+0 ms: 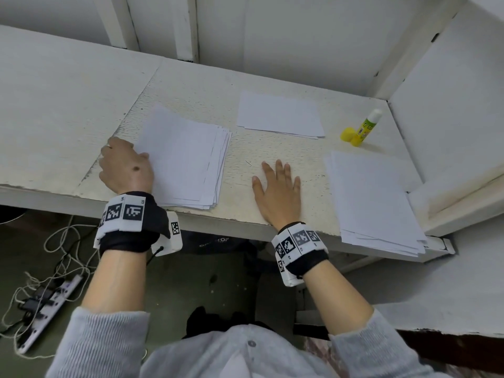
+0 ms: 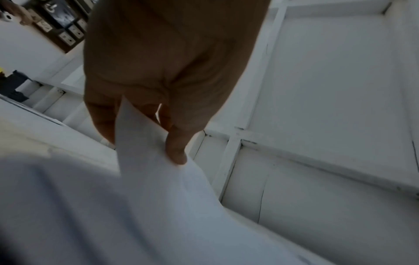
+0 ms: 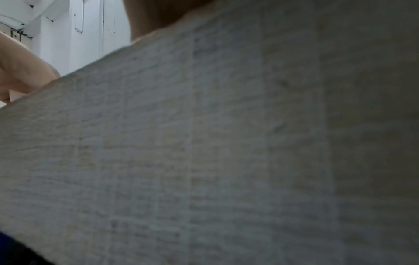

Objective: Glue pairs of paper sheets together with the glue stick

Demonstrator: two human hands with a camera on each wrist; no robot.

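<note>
A stack of white sheets (image 1: 188, 159) lies on the left of the white table (image 1: 272, 156). My left hand (image 1: 126, 166) pinches the top sheet (image 2: 145, 161) at its left edge, between thumb and fingers (image 2: 176, 152). Flat on the bare table between the stacks rests my right hand (image 1: 276, 189), fingers spread, holding nothing. A second stack (image 1: 373, 203) lies at the right front, and a smaller sheet pile (image 1: 279, 115) further back. The uncapped green and yellow glue stick (image 1: 365, 128) stands at the back right with its yellow cap (image 1: 347, 133) beside it.
White walls and a raised ledge (image 1: 458, 192) close off the table at the back and right. The right stack overhangs the front edge (image 1: 245, 227). Below on the floor lie a power strip (image 1: 51, 304) and loose cables. The right wrist view shows mostly blurred table surface (image 3: 204, 143).
</note>
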